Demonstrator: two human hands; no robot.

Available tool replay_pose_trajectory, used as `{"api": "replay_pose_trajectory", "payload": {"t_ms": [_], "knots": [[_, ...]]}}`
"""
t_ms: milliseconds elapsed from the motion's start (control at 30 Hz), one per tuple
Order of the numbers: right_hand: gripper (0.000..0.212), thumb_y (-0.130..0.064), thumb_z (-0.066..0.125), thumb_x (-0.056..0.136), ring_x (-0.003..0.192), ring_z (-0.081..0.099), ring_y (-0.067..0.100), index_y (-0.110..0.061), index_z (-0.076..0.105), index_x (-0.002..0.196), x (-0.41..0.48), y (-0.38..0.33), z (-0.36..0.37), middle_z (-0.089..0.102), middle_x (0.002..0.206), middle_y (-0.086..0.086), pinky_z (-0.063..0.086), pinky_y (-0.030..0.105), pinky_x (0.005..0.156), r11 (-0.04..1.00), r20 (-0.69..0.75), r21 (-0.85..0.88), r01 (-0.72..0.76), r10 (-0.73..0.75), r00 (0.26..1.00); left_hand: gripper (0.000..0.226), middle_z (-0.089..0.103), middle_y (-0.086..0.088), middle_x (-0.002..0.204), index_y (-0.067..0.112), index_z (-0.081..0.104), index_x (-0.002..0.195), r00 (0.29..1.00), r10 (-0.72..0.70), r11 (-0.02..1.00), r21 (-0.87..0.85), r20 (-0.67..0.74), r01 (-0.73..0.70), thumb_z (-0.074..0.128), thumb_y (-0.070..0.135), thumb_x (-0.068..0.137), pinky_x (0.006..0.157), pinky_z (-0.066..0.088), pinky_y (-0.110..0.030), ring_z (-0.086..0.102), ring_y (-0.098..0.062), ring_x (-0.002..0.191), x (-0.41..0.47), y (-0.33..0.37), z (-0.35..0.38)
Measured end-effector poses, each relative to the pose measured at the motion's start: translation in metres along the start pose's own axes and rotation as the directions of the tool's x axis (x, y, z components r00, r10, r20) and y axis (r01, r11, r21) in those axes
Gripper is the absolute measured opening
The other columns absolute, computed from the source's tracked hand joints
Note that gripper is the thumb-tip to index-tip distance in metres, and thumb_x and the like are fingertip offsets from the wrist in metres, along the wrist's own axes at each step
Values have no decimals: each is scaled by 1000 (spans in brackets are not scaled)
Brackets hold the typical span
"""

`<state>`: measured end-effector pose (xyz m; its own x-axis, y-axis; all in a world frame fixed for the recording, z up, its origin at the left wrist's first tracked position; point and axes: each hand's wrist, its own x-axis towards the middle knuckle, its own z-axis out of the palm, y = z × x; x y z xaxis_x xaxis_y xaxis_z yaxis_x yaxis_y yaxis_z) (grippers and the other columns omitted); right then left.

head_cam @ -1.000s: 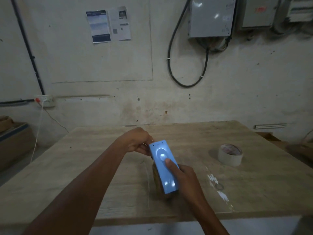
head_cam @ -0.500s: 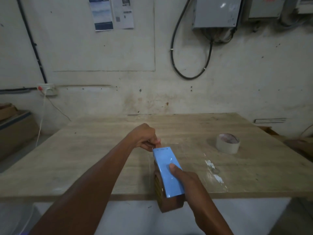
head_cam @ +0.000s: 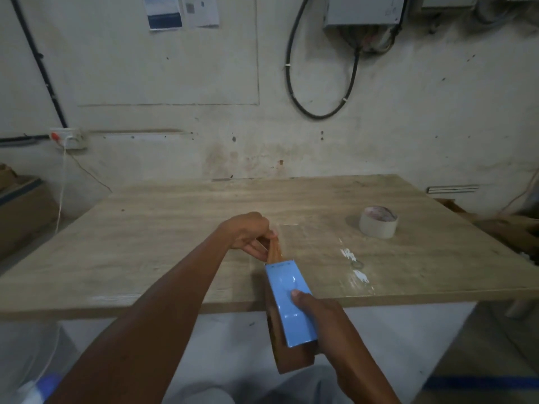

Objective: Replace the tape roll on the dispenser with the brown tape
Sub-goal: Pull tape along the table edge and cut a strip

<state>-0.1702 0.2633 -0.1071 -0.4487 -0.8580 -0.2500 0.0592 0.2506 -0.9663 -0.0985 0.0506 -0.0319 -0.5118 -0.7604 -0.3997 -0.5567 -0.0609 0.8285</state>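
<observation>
Left hand [head_cam: 250, 233] pinches glossy brown tape strip [head_cam: 274, 252] above wood-grain table [head_cam: 175, 228]. Right hand [head_cam: 318, 316] grips smooth blue dispenser [head_cam: 291, 304], brown tape roll [head_cam: 291, 357] loaded underneath, past table edge. Pale cylindrical roll [head_cam: 378, 226] sits far right.

I take the dispenser [head_cam: 291, 310] as my mark: it hangs over the table's [head_cam: 175, 228] near edge. My right hand [head_cam: 318, 313] is on its right side, my left hand [head_cam: 250, 233] just beyond its far end, and the spare roll [head_cam: 378, 226] lies on the table, beyond it to the right.
</observation>
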Motion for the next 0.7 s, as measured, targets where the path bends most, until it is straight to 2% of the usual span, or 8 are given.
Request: {"api": "replay_pose_trajectory", "payload": {"t_ms": [100,167,267,333,433,500,600,700], "knots": [[23,-52,70,74,80,77,25,-32,81,71,-2,3,0,81,79,3,60,47,80,1000,-19,14,-13,14,1000,31,73,-19,93,-3,64,103,994,-31,997,70,103,24,56,27,100,72,64,-37,74,-28,78,-6,-2,2],[26,-42,71,84,76,77,25,-26,81,66,-4,4,1,80,74,3,60,47,79,999,-30,15,-31,32,999,39,77,-11,91,-1,67,106,984,-19,989,146,178,-8,69,35,93,72,63,-32,75,-22,83,-11,-5,3],[29,-40,72,84,75,76,24,-17,78,68,-5,6,3,79,71,0,59,46,82,998,-34,-26,-55,54,998,20,74,-6,85,5,69,96,976,35,977,198,216,-79,81,12,82,69,61,-25,74,-14,79,-18,-7,3],[32,-46,74,79,74,76,24,-16,77,70,-8,6,5,79,70,0,58,47,84,997,-42,-49,-57,54,998,17,73,-11,85,4,68,87,986,86,977,182,142,-111,81,-1,77,63,61,-25,74,-16,76,-18,-10,6],[49,-62,67,68,77,75,21,-15,77,77,-12,7,9,79,76,1,58,44,80,996,-96,-86,-30,21,995,11,75,-21,91,1,71,81,991,132,977,172,-11,-128,77,-7,77,57,62,-27,75,-28,82,-15,-15,15],[56,-69,64,75,79,74,18,-15,76,84,-17,9,13,78,82,1,57,38,76,986,-107,-167,-17,-1,994,6,76,-20,86,-1,73,80,984,152,967,218,-94,-129,71,-7,81,59,63,-32,76,-32,83,-15,-19,22],[53,-64,59,86,80,73,17,-14,74,90,-22,15,16,76,87,3,57,36,75,958,-104,-284,-38,9,995,19,74,-14,68,-2,70,72,961,195,960,237,-196,-147,57,-8,84,65,64,-47,76,-31,70,-13,-31,31],[51,-61,60,87,79,73,17,-12,74,90,-27,18,17,77,86,3,57,35,73,949,-100,-316,-27,-5,995,9,75,-15,73,-5,71,81,955,212,958,236,-207,-162,62,-7,84,64,64,-41,76,-27,70,-13,-35,32]]}}
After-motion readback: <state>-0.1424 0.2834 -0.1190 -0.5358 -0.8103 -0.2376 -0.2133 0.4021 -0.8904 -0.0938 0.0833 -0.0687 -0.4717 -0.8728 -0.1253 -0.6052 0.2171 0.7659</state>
